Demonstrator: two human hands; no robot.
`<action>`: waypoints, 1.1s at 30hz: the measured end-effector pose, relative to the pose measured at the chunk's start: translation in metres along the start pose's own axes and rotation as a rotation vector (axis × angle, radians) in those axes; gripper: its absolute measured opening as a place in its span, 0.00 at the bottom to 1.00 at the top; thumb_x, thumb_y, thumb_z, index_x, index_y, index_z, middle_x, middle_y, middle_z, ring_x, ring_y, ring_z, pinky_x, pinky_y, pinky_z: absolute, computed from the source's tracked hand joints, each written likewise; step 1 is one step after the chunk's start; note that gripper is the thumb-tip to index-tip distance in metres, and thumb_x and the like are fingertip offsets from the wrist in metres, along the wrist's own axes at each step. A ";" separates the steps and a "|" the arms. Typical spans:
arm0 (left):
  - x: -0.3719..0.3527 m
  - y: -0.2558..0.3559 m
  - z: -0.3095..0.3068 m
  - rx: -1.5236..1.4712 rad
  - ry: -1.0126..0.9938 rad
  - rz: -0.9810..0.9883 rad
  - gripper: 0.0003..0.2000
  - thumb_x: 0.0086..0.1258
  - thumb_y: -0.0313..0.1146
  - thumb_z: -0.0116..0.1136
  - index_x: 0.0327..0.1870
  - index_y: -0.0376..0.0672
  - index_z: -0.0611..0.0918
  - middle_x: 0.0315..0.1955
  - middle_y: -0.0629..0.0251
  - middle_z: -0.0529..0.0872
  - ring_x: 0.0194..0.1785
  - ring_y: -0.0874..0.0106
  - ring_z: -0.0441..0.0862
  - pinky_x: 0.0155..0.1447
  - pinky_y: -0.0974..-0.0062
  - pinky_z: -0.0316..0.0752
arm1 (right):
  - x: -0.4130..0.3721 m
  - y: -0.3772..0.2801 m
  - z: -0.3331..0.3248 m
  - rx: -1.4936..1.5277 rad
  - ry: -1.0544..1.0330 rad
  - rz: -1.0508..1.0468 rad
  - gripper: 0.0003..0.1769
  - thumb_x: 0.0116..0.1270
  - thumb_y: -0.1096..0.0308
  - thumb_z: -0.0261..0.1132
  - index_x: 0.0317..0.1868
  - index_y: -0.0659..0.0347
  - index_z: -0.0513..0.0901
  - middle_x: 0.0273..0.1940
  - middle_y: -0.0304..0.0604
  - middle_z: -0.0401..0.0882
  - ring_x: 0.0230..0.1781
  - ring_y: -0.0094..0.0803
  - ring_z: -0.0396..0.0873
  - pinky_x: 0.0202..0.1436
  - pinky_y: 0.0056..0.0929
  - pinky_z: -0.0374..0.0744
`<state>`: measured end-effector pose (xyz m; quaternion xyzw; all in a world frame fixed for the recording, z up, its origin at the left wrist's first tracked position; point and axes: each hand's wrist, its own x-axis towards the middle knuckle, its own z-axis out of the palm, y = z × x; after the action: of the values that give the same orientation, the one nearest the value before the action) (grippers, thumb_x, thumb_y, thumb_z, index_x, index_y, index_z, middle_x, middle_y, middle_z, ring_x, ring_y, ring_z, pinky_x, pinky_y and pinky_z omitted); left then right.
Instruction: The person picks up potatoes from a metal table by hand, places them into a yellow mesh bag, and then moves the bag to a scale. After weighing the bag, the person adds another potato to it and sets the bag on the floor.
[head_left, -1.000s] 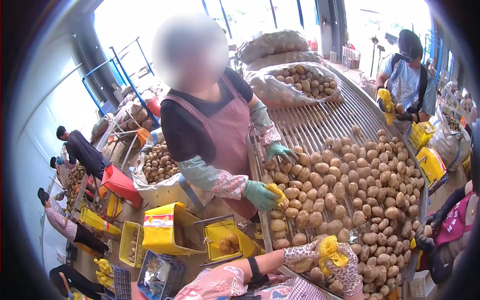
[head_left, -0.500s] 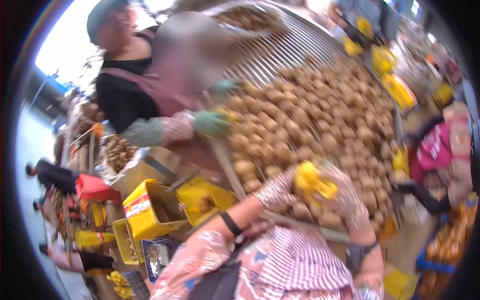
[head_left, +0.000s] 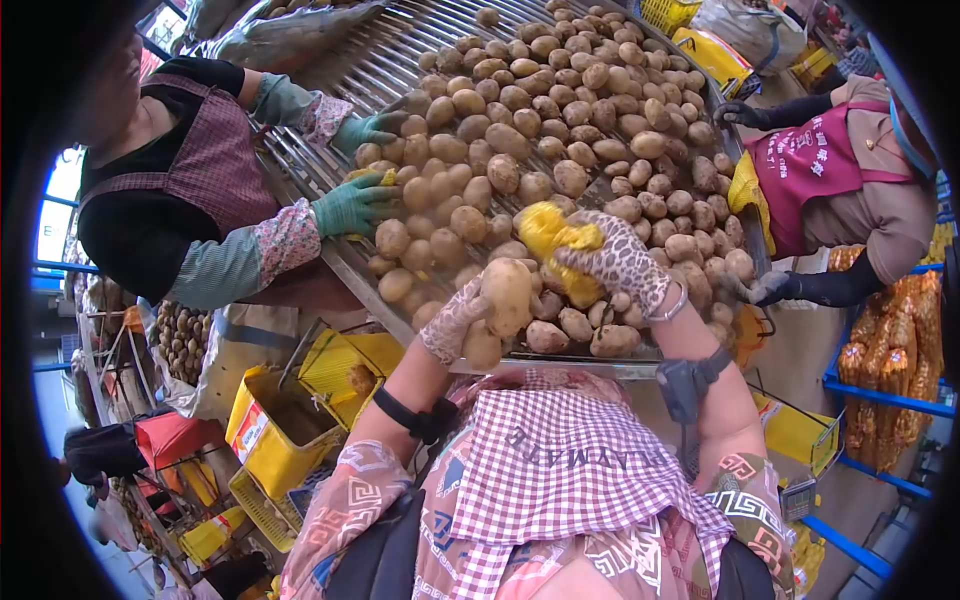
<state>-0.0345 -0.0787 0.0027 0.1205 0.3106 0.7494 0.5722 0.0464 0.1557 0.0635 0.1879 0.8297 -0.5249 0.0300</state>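
My left hand (head_left: 458, 318), in a patterned glove, is closed around a large pale potato (head_left: 507, 292) near the front edge of the sorting table. A second potato (head_left: 482, 347) sits just below it, close to my fingers. My right hand (head_left: 625, 258), in a leopard-print glove, grips a bunched yellow cloth (head_left: 558, 240), which hangs over the potatoes beside the left hand. Many brown potatoes (head_left: 570, 178) cover the slatted table (head_left: 335, 85) around and beyond both hands.
At the left, a co-worker's green-gloved hand (head_left: 355, 207) rests among the potatoes. Another person in a magenta apron (head_left: 815, 165) stands at the right edge. Yellow crates (head_left: 275, 425) stand low at the left; a blue rack (head_left: 890, 400) holds netted sacks at the right.
My hands, earlier close together at the yellow cloth, are now apart, with a potato in the left. The view has turned and sharpened; the left co-worker's hands remain over the potatoes.
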 end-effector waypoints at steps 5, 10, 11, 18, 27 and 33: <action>-0.004 -0.007 -0.005 -0.381 0.084 -0.206 0.37 0.59 0.48 0.66 0.65 0.35 0.68 0.52 0.48 0.79 0.49 0.59 0.82 0.51 0.68 0.80 | -0.006 -0.020 0.005 0.163 -0.059 -0.172 0.23 0.58 0.64 0.75 0.51 0.65 0.80 0.49 0.43 0.81 0.50 0.28 0.79 0.54 0.28 0.79; -0.013 0.000 -0.010 -0.302 -0.013 -0.212 0.37 0.57 0.48 0.65 0.63 0.32 0.69 0.53 0.43 0.78 0.45 0.57 0.83 0.50 0.67 0.81 | 0.010 -0.003 -0.005 -0.642 -0.108 0.111 0.28 0.57 0.55 0.73 0.56 0.59 0.80 0.53 0.51 0.81 0.52 0.45 0.80 0.55 0.37 0.79; -0.010 0.002 -0.010 -0.306 -0.051 -0.181 0.36 0.59 0.48 0.64 0.64 0.32 0.68 0.54 0.43 0.78 0.45 0.57 0.83 0.49 0.67 0.82 | 0.010 -0.005 -0.003 -0.277 -0.078 0.141 0.24 0.56 0.65 0.76 0.51 0.64 0.81 0.46 0.45 0.84 0.47 0.31 0.81 0.53 0.31 0.79; 0.009 -0.002 -0.014 -0.783 -0.072 -0.185 0.33 0.68 0.55 0.53 0.62 0.33 0.72 0.47 0.51 0.82 0.38 0.63 0.84 0.38 0.69 0.81 | -0.003 0.003 0.021 -0.632 0.053 -0.088 0.29 0.56 0.62 0.77 0.56 0.63 0.78 0.53 0.48 0.79 0.58 0.33 0.75 0.64 0.33 0.72; -0.057 -0.012 -0.037 -0.785 0.213 -0.056 0.29 0.70 0.47 0.56 0.63 0.33 0.71 0.49 0.43 0.80 0.36 0.59 0.83 0.38 0.65 0.84 | -0.030 0.034 0.008 0.119 0.051 0.071 0.30 0.58 0.63 0.75 0.57 0.66 0.76 0.53 0.45 0.76 0.53 0.33 0.77 0.57 0.30 0.77; -0.195 -0.042 -0.115 -0.652 0.496 0.292 0.27 0.68 0.52 0.56 0.62 0.45 0.74 0.50 0.49 0.81 0.38 0.63 0.82 0.41 0.63 0.82 | -0.073 0.053 0.009 0.687 0.174 0.232 0.28 0.62 0.67 0.71 0.60 0.66 0.73 0.53 0.43 0.77 0.53 0.32 0.78 0.56 0.32 0.79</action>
<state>-0.0018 -0.2916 -0.0779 -0.2076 0.1654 0.8876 0.3763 0.1310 0.1476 0.0324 0.3235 0.5779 -0.7478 -0.0462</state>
